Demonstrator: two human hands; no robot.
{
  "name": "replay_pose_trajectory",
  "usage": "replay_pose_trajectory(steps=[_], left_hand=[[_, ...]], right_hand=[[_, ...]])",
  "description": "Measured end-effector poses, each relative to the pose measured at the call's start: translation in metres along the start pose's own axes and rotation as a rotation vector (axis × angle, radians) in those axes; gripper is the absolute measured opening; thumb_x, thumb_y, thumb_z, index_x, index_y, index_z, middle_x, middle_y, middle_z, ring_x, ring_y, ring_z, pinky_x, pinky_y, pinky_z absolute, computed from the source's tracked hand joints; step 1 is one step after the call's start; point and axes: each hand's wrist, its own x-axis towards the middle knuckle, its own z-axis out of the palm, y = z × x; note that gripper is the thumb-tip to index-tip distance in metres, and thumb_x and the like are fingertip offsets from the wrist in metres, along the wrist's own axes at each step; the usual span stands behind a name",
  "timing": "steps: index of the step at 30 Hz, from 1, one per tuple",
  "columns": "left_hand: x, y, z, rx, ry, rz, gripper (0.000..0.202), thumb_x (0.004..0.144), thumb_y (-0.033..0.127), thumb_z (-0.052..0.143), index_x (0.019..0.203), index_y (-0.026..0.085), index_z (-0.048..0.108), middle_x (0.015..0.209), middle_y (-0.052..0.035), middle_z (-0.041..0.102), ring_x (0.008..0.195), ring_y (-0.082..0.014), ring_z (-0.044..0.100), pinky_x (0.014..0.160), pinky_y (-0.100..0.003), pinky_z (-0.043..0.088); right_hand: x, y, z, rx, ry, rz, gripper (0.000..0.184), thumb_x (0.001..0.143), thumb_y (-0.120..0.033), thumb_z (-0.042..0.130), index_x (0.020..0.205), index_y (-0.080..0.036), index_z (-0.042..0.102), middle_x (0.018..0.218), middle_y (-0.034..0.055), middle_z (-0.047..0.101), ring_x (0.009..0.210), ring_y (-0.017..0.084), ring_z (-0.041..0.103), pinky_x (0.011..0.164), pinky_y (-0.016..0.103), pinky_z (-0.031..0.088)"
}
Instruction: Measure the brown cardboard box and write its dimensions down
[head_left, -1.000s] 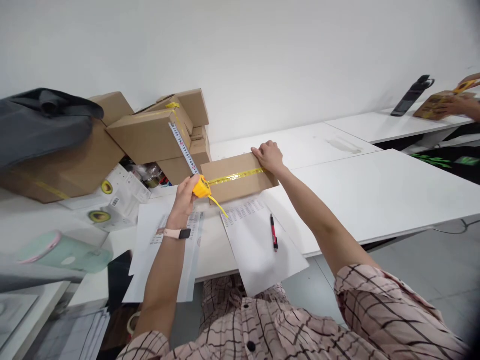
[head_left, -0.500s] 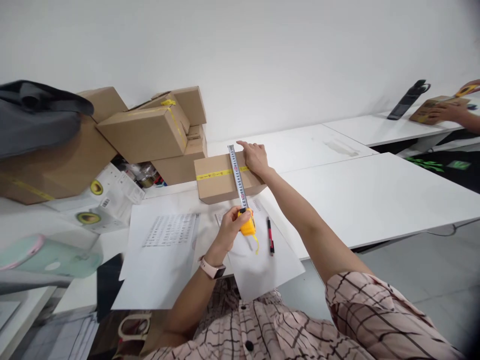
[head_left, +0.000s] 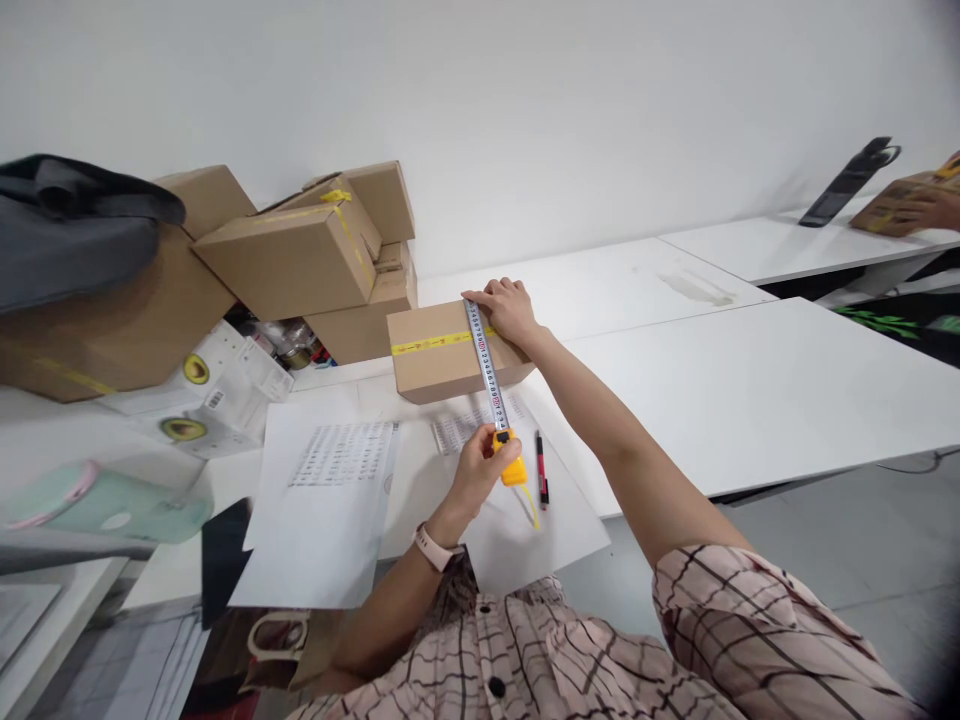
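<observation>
I see the left hand [head_left: 474, 472] gripping a yellow tape measure [head_left: 515, 470]; its blade [head_left: 484, 355] crosses a taped cardboard box [head_left: 431, 370] on the white table [head_left: 675, 390]; the right hand [head_left: 511, 312] rests there, fingertip at the blade's far end (whether it's pinching, I can't tell).

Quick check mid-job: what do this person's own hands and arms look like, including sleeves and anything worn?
The left hand and right hand are ungloved. A pale pink wristband is worn on the left; none shows on the right. The right sleeve is loose and pale pink, crossed by dark check lines.
</observation>
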Motion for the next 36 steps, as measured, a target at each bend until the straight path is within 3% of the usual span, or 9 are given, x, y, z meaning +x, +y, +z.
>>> replay_pose_trajectory(steps=[8, 14, 17, 20, 25, 27, 29, 32, 36], left_hand=[[0.006, -0.015, 0.004, 0.061, 0.004, 0.01, 0.041, 0.073, 0.05, 0.079, 0.095, 0.02, 0.061, 0.091, -0.0024, 0.066, 0.078, -0.0152, 0.061, 0.072, -0.026, 0.05], [-0.028, -0.036, -0.019, 0.091, 0.003, 0.094, 0.055, 0.072, 0.047, 0.082, 0.115, 0.021, 0.061, 0.107, -0.0064, 0.069, 0.088, -0.0177, 0.063, 0.079, -0.028, 0.052], [-0.052, -0.056, -0.04, 0.143, -0.008, 0.073, 0.06, 0.072, 0.045, 0.083, 0.121, 0.02, 0.059, 0.112, -0.0088, 0.068, 0.093, -0.0191, 0.064, 0.081, -0.029, 0.052], [-0.067, -0.071, -0.054, 0.105, -0.002, 0.017, 0.058, 0.072, 0.046, 0.082, 0.118, 0.019, 0.06, 0.108, -0.0083, 0.068, 0.092, -0.0193, 0.063, 0.079, -0.029, 0.052], [-0.069, -0.078, -0.062, 0.068, -0.042, 0.006, 0.058, 0.073, 0.046, 0.082, 0.118, 0.019, 0.06, 0.111, -0.0084, 0.066, 0.094, -0.0191, 0.062, 0.08, -0.028, 0.052], [-0.068, -0.077, -0.063, 0.083, -0.069, 0.013, 0.058, 0.074, 0.046, 0.08, 0.121, 0.019, 0.058, 0.111, -0.0079, 0.065, 0.094, -0.0187, 0.062, 0.08, -0.028, 0.053], [-0.07, -0.074, -0.063, 0.156, -0.096, -0.007, 0.06, 0.075, 0.046, 0.079, 0.124, 0.019, 0.056, 0.109, -0.0068, 0.064, 0.09, -0.0181, 0.061, 0.077, -0.028, 0.053], [-0.075, -0.064, -0.063, 0.412, -0.149, -0.03, 0.065, 0.073, 0.045, 0.079, 0.128, 0.02, 0.055, 0.108, -0.0059, 0.064, 0.087, -0.0194, 0.061, 0.074, -0.031, 0.055], [-0.083, -0.05, -0.06, 0.687, -0.259, 0.051, 0.063, 0.071, 0.043, 0.081, 0.126, 0.021, 0.058, 0.112, -0.0071, 0.064, 0.097, -0.0248, 0.063, 0.085, -0.038, 0.056]], right_hand=[[-0.002, 0.002, 0.004, 0.027, 0.037, -0.001, 0.055, 0.105, -0.027, 0.018, 0.14, -0.032, 0.061, 0.116, 0.0119, 0.062, 0.108, 0.03, 0.047, 0.093, 0.044, 0.031], [-0.016, -0.011, -0.001, 0.023, 0.06, 0.085, 0.061, 0.105, -0.051, 0.017, 0.148, -0.022, 0.049, 0.122, 0.0168, 0.06, 0.12, 0.036, 0.043, 0.104, 0.051, 0.027], [-0.036, -0.023, -0.002, 0.027, 0.048, 0.065, 0.067, 0.101, -0.064, 0.02, 0.146, -0.022, 0.048, 0.13, 0.0176, 0.057, 0.129, 0.039, 0.039, 0.108, 0.054, 0.024], [-0.07, -0.035, 0.009, 0.047, 0.061, 0.056, 0.067, 0.1, -0.066, 0.023, 0.147, -0.025, 0.047, 0.138, 0.0164, 0.054, 0.134, 0.039, 0.037, 0.11, 0.054, 0.023], [-0.131, -0.048, 0.036, 0.114, -0.011, 0.043, 0.061, 0.101, -0.062, 0.03, 0.142, -0.026, 0.056, 0.144, 0.0138, 0.055, 0.134, 0.034, 0.042, 0.111, 0.05, 0.026], [-0.143, -0.05, 0.037, 0.188, 0.044, 0.088, 0.057, 0.103, -0.058, 0.029, 0.139, -0.027, 0.059, 0.142, 0.0126, 0.058, 0.133, 0.032, 0.044, 0.112, 0.05, 0.027], [-0.147, -0.051, 0.027, 0.334, 0.173, 0.191, 0.056, 0.104, -0.057, 0.024, 0.135, -0.028, 0.061, 0.133, 0.0112, 0.063, 0.127, 0.029, 0.05, 0.108, 0.05, 0.034], [-0.144, -0.049, -0.005, 0.701, 0.336, 0.302, 0.062, 0.104, -0.062, 0.016, 0.133, -0.029, 0.059, 0.108, 0.0077, 0.069, 0.101, 0.023, 0.062, 0.089, 0.042, 0.049], [-0.151, -0.052, -0.05, 1.065, 0.397, 0.32, 0.053, 0.098, -0.07, 0.037, 0.113, -0.026, 0.064, 0.075, -0.0001, 0.059, 0.065, 0.013, 0.058, 0.061, 0.027, 0.049]])
